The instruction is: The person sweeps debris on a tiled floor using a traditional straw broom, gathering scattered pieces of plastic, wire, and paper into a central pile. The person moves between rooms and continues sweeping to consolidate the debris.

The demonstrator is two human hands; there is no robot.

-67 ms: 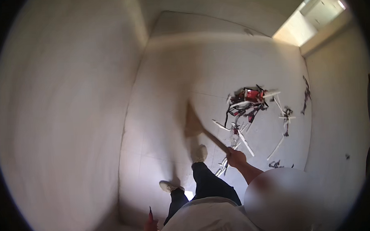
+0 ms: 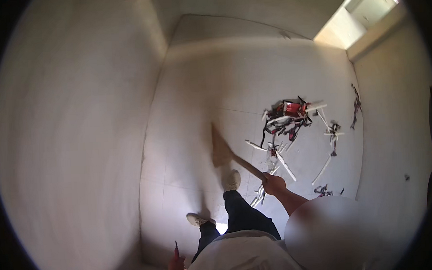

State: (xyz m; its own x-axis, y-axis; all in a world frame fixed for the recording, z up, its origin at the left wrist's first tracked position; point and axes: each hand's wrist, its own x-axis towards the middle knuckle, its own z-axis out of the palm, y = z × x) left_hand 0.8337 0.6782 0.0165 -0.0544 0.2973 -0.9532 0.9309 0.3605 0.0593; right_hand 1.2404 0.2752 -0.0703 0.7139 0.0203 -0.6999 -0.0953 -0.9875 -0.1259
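Observation:
My right hand (image 2: 274, 184) is wrapped round the handle of a broom (image 2: 221, 148) with a brown, triangular head. The broom slants up and left from my fist, its head over the floor just beyond my right shoe (image 2: 233, 180). I cannot tell whether its bristles touch the floor. Low at the left, beside my body, my left hand (image 2: 176, 268) is closed round a thin, dark reddish object (image 2: 176, 246) that points upward. Its kind is too small to tell. Right of the broom lies a debris heap (image 2: 292, 116) of red, black and white pieces.
White strips (image 2: 286, 166) and small scraps (image 2: 335, 130) are scattered nearer and right of the heap. More dark scraps (image 2: 356, 107) lie along the right wall (image 2: 393, 108). A plain wall (image 2: 81, 131) rises at the left. A bright opening (image 2: 360, 15) shows at the far right.
The broom head has swung slightly left and a little nearer to me. My left hand stays about where it was. The whole view has shifted slightly.

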